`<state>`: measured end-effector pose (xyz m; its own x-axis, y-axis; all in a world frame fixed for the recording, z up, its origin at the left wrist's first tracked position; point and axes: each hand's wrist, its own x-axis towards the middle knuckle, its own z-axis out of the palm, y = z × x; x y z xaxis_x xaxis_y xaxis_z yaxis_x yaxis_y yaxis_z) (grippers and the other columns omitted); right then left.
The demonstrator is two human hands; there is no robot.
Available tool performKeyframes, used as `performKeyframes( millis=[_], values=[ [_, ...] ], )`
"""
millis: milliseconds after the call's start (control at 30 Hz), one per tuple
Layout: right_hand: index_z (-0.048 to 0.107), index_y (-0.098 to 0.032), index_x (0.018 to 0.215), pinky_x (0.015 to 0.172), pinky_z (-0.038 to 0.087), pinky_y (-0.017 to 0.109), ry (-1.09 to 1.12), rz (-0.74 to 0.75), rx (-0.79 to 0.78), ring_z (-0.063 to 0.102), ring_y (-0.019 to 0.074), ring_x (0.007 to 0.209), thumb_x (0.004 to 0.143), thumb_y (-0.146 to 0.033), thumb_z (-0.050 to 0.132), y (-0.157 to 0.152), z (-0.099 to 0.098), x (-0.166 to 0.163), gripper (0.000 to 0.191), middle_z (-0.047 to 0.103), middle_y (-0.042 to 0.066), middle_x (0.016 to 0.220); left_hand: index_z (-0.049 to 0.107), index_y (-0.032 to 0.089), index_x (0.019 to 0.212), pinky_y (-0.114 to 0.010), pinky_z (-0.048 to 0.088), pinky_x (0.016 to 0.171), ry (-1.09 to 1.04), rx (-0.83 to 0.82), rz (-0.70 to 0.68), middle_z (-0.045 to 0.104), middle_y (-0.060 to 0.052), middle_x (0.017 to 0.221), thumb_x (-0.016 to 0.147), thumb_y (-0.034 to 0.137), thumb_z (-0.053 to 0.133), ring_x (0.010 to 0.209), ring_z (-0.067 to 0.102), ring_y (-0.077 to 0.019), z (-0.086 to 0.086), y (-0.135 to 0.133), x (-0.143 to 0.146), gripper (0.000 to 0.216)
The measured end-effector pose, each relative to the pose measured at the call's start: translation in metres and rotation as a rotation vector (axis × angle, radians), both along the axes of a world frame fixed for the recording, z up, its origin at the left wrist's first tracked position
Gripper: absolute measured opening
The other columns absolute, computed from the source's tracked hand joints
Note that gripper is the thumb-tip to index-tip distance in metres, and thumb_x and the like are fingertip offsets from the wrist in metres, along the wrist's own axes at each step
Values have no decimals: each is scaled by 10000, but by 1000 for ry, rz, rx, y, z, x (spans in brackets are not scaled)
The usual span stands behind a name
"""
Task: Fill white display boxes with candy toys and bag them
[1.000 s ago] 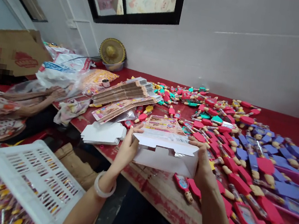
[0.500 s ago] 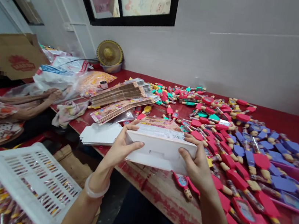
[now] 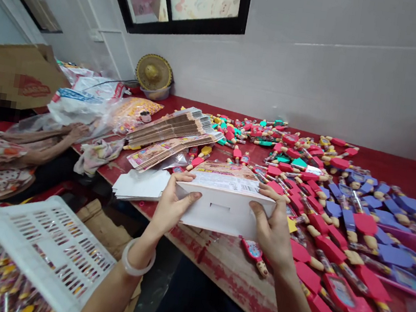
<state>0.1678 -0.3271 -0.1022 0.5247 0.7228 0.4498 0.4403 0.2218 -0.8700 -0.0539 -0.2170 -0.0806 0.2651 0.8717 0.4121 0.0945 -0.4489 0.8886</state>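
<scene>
I hold a white cardboard box (image 3: 223, 211) with a printed top over the near edge of the red table (image 3: 413, 180). My left hand (image 3: 172, 205) grips its left end, thumb across the white front. My right hand (image 3: 273, 224) grips its right end the same way. The box's front flap lies flat and closed. A white bangle sits on my left wrist. Just below the box lies a red toy (image 3: 256, 256) on the table.
Several red, purple and green toys (image 3: 342, 195) cover the table's right side. Flat printed cartons (image 3: 173, 130) and white blanks (image 3: 142, 185) lie to the left. A white slotted basket (image 3: 35, 250) stands at lower left. Another person's arm (image 3: 39, 142) rests on the table's far left.
The box's front flap was open and sticking up; both hands have since folded it down and pressed it shut, thumbs moving onto the front face.
</scene>
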Motion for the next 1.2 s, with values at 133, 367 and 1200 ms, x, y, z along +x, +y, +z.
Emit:
performKeyframes(
  millis=[133, 367, 1200],
  values=[
    [543, -255, 1185, 1161, 383, 545, -3, 6, 24, 503, 295, 1364, 966, -433, 604, 0, 0, 2, 289, 566, 120, 1412, 557, 225, 1016, -492, 396, 1136, 15, 61, 34, 686, -94, 1210, 820, 425, 774, 1287, 591, -278, -2, -2, 4, 354],
    [531, -279, 1201, 1178, 376, 567, 101, 43, -6, 485, 305, 1380, 828, -464, 786, 0, 2, 0, 488, 513, 108, 1474, 555, 236, 1039, -518, 366, 1176, 27, 107, 13, 668, -93, 1269, 828, 395, 773, 1357, 543, -282, 8, -9, 2, 342],
    [653, -285, 1232, 1229, 263, 582, 57, 428, -169, 271, 321, 1538, 897, -352, 697, 19, -108, -34, 344, 394, 86, 1620, 577, 207, 1316, -287, 616, 684, -330, -483, 150, 756, -64, 1058, 558, 404, 967, 810, 741, -215, 16, -1, -52, 875]
  ],
)
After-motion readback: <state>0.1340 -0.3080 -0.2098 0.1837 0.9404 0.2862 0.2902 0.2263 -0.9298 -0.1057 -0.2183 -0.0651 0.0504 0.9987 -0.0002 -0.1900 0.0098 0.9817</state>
